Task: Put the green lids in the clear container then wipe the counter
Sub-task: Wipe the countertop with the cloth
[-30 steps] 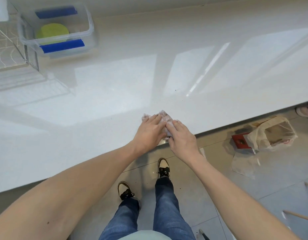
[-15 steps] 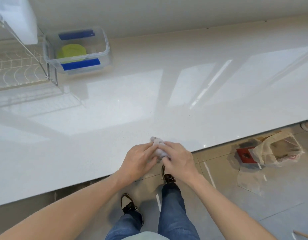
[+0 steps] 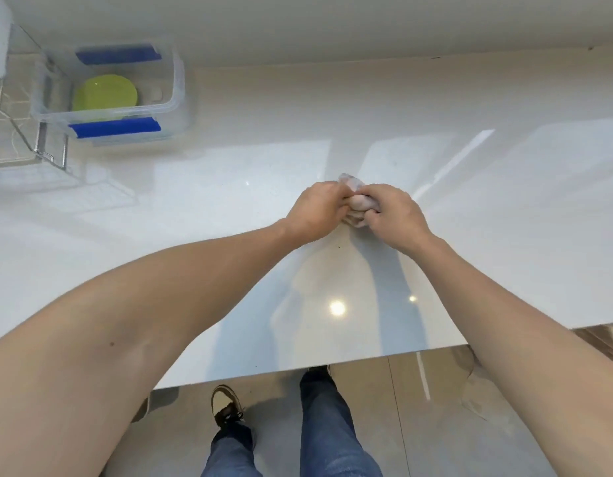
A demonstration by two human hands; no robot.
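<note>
A green lid (image 3: 104, 94) lies inside the clear container (image 3: 177, 91) with blue clasps at the back left of the white counter (image 3: 470, 208). A small crumpled pale cloth (image 3: 356, 201) rests on the counter's middle. My left hand (image 3: 315, 211) and my right hand (image 3: 394, 215) both grip it from either side, fingers closed on it. Most of the cloth is hidden between my hands.
A wire dish rack (image 3: 9, 132) stands at the far left beside the container. The wall runs along the back of the counter. The counter's front edge is near my feet, with tiled floor below.
My hands and the cloth have moved from the counter's front edge further in toward its middle. The view has shifted closer over the counter.
</note>
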